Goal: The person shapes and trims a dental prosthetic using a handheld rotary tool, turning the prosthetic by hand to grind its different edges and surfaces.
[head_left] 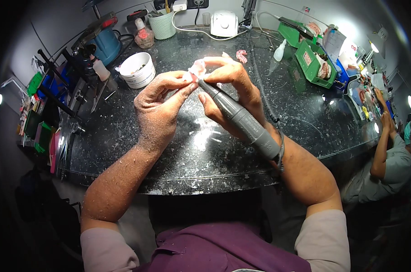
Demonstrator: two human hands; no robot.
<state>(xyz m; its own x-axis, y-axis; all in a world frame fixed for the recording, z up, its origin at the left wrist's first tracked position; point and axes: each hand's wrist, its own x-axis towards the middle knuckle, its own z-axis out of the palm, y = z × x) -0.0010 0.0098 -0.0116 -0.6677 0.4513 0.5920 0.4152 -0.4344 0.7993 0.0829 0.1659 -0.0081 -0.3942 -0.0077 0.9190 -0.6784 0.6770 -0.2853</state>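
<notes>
Bench black, spotted w/ pale debris, glare at ctr. Pink-white piece is straight ahead of me, held over bench btwn my hands. L hand, dusty, has thumb & fingers pinched on its L/near side; R hand is closed round handpiece, upper fingertips by the piece's R side, contact unclear. Key relation: handpiece's long axis runs diag. from R wrist up-left, narrow tip at piece's near R edge; can't tell if tip bears on it or stands just off. Piece's own axis unconfirmed, partly hidden by fingers. L hand nearer, R fingers close 2nd; hands near each other, not clasped. Also noted: tub L of L hand, curved pink bit just beyond R hand, co-worker's arm far R.
</notes>
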